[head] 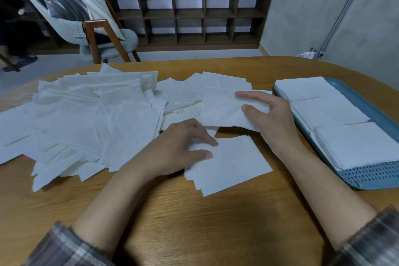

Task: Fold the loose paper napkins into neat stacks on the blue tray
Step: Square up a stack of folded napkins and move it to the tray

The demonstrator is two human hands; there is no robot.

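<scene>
A big heap of loose white paper napkins (86, 119) covers the left and middle of the wooden table. In front of me lies a small pile of folded napkins (231, 164); my left hand (181, 149) rests on its left edge with thumb and fingers pinching the top sheet. My right hand (265, 116) holds one loose napkin (222, 110) by its right edge, thumb over it and fingers behind. The blue tray (367, 176) at the right carries three neat stacks of folded napkins (330, 110).
The oval wooden table (194, 222) has its far edge just beyond the napkins. Behind it stand a grey chair (90, 32) with a cushion and a dark cubby shelf (190, 13). A grey wall is at the right.
</scene>
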